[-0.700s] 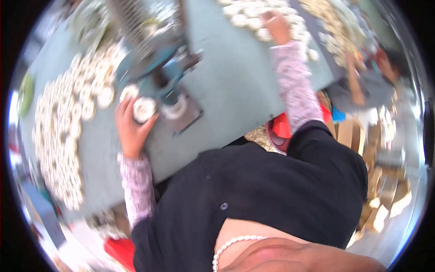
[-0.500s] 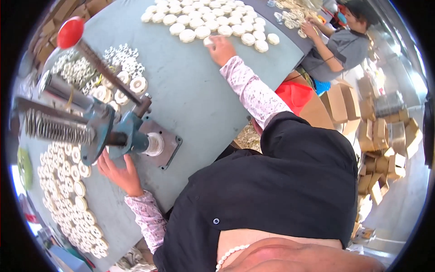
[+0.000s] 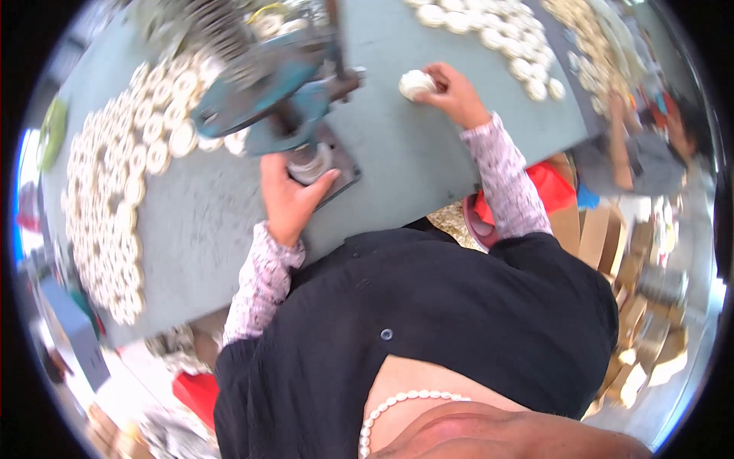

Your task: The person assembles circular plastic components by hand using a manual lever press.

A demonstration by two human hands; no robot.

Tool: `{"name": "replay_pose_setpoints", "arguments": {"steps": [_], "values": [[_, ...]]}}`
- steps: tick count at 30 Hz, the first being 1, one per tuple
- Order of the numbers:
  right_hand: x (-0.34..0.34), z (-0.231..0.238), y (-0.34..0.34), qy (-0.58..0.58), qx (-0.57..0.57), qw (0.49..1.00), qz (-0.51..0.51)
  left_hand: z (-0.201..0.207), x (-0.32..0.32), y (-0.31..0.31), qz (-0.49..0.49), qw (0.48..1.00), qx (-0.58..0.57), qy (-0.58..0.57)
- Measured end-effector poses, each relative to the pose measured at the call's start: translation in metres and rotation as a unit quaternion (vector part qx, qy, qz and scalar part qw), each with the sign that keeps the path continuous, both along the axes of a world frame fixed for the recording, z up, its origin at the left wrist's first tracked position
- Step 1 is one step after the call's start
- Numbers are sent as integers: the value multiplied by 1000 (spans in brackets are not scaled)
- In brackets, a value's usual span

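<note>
My right hand [image 3: 459,96] pinches a round white disc-shaped part [image 3: 417,85] between thumb and fingers, just above the table to the right of the press. At the foot of a blue-green hand lever press [image 3: 294,115], my left hand [image 3: 287,203] curves around a round white part [image 3: 310,163] under the ram. Its thumb lies along the near side, and the other fingers are partly hidden by the press. Motion blurs the press's upper half.
Many white rings [image 3: 115,206] cover the table's left side. A cluster of white discs [image 3: 497,34] lies at the far right. Another person [image 3: 650,157] works at the right beside a heap of small parts [image 3: 585,30]. Cardboard boxes [image 3: 646,306] stand on the floor at right.
My right hand has come back from the far disc cluster with a white part in it. My left hand has moved onto the part beneath the ram. The view has swung left.
</note>
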State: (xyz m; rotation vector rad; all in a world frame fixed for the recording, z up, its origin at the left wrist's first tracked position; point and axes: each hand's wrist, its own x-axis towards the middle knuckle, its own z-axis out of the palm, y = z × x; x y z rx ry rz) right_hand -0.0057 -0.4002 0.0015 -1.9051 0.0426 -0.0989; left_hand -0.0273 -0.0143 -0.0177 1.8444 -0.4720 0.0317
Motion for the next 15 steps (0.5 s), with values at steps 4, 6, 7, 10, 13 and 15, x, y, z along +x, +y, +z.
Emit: {"name": "replay_pose_setpoints", "arguments": {"steps": [4,6,7,10,13,15], "values": [[-47,47,89,-244,-236,912,232,19,-6,8,-21,1000,-9,-13],[-58,54,130,-303,-249,884,255,26,-12,18,-74,997,-3,-15],[-59,55,144,-360,-271,854,261,29,-14,20,-65,998,-4,-12],[-57,42,164,-382,-265,854,232,26,-12,17,-35,998,-12,-58],[-59,25,179,-377,-206,885,178,19,-5,19,-45,995,30,-83],[-60,36,167,-372,-225,886,157,18,-4,20,-11,995,35,-88]]}}
